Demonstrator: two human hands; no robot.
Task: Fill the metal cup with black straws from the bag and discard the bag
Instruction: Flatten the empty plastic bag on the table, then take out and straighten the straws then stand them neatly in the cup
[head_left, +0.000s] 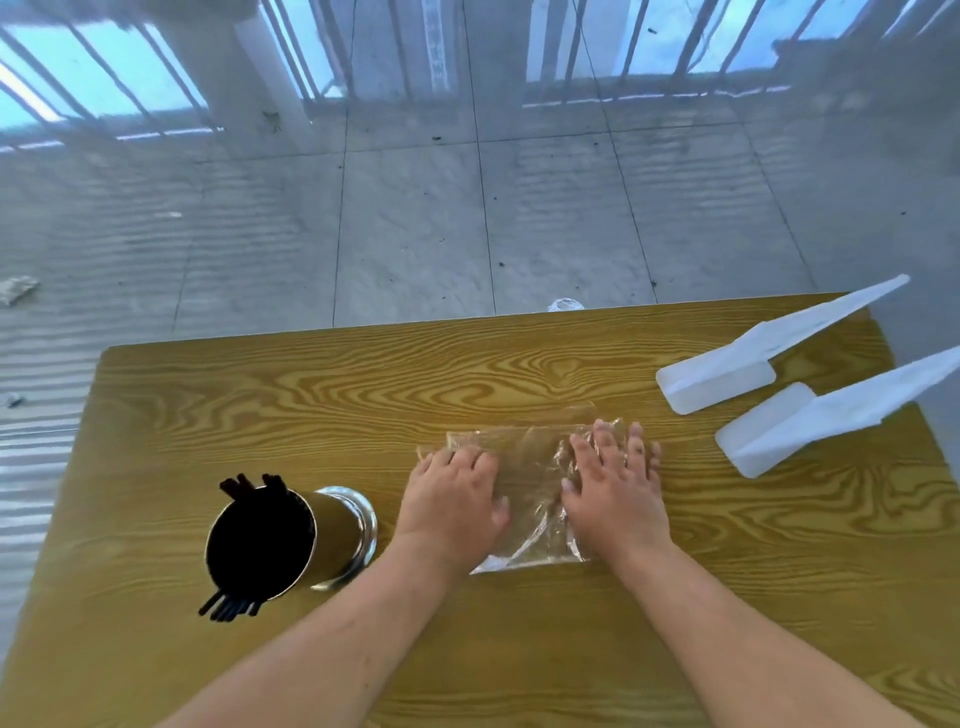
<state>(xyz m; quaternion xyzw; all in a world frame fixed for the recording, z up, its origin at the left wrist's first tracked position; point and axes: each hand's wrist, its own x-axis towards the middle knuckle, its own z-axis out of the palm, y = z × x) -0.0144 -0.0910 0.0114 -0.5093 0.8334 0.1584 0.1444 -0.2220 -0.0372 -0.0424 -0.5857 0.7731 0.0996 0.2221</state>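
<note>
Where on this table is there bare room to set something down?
Bare wood: the far-left stretch behind the metal cup, and the near-right corner below the white plastic scoops. Crowded: the middle, where both hands press the clear bag flat.

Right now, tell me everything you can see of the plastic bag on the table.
The plastic bag is clear, thin and crinkled, and looks empty, with no straws visible inside. It lies flat on the wooden table, right of the metal cup packed with black straws. The left hand presses its left end with curled fingers, and the right hand lies spread, palm down, on its right part. Its near corner sticks out between the wrists.
</note>
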